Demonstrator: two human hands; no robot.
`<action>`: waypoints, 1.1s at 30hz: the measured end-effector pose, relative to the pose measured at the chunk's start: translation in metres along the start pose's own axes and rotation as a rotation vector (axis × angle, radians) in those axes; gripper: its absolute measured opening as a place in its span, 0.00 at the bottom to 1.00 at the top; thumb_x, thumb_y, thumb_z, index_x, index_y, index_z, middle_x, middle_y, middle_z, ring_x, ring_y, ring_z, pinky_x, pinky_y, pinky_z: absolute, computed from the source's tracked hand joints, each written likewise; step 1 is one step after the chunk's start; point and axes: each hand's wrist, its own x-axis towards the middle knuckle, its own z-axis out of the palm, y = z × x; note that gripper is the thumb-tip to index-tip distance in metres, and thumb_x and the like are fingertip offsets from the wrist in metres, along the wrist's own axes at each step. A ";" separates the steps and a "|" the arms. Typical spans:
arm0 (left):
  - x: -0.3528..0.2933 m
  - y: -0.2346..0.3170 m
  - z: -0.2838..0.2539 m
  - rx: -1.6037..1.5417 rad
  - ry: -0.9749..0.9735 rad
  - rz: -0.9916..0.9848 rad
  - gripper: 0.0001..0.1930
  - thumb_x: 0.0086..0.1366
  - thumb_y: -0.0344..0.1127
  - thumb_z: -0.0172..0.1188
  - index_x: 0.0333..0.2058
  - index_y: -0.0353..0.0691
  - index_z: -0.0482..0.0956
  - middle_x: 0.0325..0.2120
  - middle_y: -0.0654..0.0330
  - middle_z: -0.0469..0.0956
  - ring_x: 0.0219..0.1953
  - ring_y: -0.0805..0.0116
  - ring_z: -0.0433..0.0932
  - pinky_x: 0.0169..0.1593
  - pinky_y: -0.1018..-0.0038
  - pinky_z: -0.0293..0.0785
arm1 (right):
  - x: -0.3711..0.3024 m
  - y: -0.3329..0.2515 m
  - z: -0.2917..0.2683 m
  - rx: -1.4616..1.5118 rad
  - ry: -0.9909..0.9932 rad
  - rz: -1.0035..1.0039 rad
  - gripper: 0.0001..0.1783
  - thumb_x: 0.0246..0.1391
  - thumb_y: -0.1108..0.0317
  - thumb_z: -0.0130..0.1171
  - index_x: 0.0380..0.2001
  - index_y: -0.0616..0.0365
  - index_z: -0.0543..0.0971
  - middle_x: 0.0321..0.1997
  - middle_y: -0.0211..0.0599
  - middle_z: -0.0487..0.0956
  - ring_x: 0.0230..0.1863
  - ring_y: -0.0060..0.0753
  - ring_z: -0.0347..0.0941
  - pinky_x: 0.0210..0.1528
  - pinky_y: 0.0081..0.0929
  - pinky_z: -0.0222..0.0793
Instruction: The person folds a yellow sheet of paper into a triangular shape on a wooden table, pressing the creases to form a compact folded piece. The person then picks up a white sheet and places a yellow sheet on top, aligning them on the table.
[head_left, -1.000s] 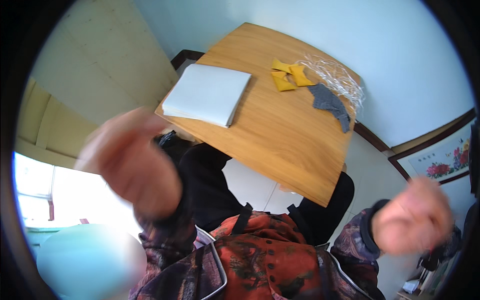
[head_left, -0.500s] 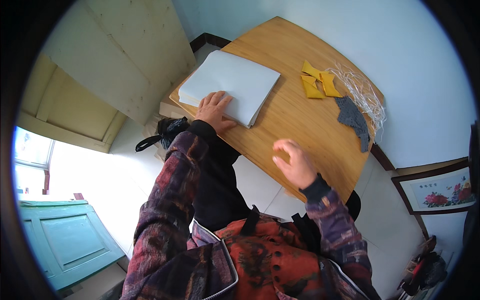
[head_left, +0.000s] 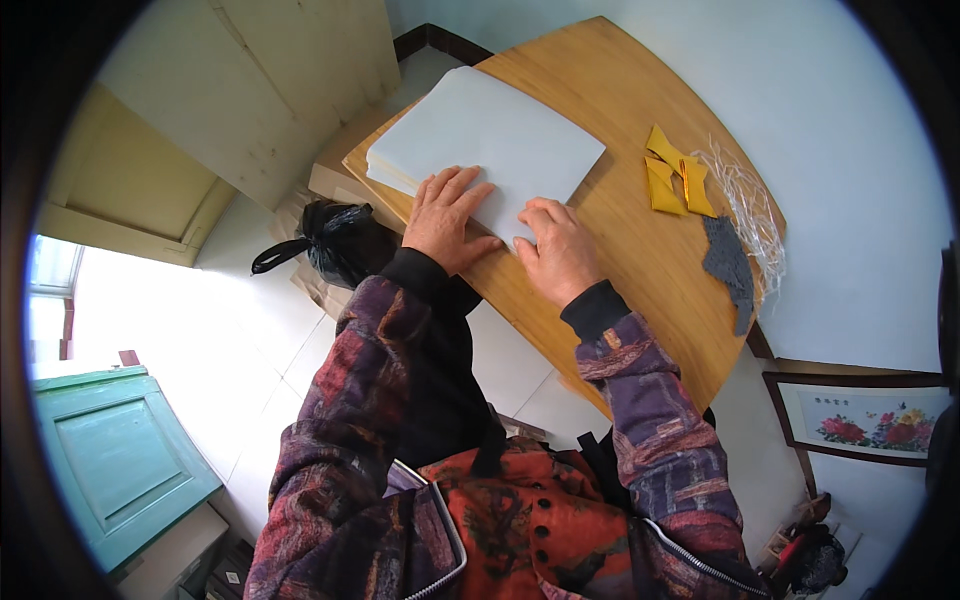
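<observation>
A thick stack of white paper (head_left: 500,125) lies on the wooden table, towards its left side. My left hand (head_left: 442,220) rests on the near edge of the stack, its fingers spread over the top sheet and the thumb stretched towards the near corner. At that near corner is my right hand (head_left: 558,252), with fingers bent and thumb brought in, pinching the paper's corner. How many sheets lie between those fingers is hidden.
On the table's right side are folded yellow paper pieces (head_left: 662,185), a bundle of white strings (head_left: 745,220) and a dark grey textured piece (head_left: 728,262). A black plastic bag (head_left: 345,243) sits on the floor left of the wooden table (head_left: 640,300).
My right hand has moved left from above the bare tabletop to the stack's near corner, and its fingers have closed there. The left hand stays on the paper. The view has shifted slightly.
</observation>
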 end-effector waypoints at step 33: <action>0.001 -0.008 0.005 -0.149 0.112 -0.031 0.17 0.57 0.35 0.66 0.46 0.47 0.82 0.57 0.61 0.74 0.62 0.53 0.65 0.64 0.59 0.62 | 0.030 -0.001 -0.026 0.154 -0.081 0.268 0.10 0.57 0.64 0.57 0.29 0.61 0.78 0.24 0.46 0.77 0.27 0.50 0.74 0.31 0.39 0.68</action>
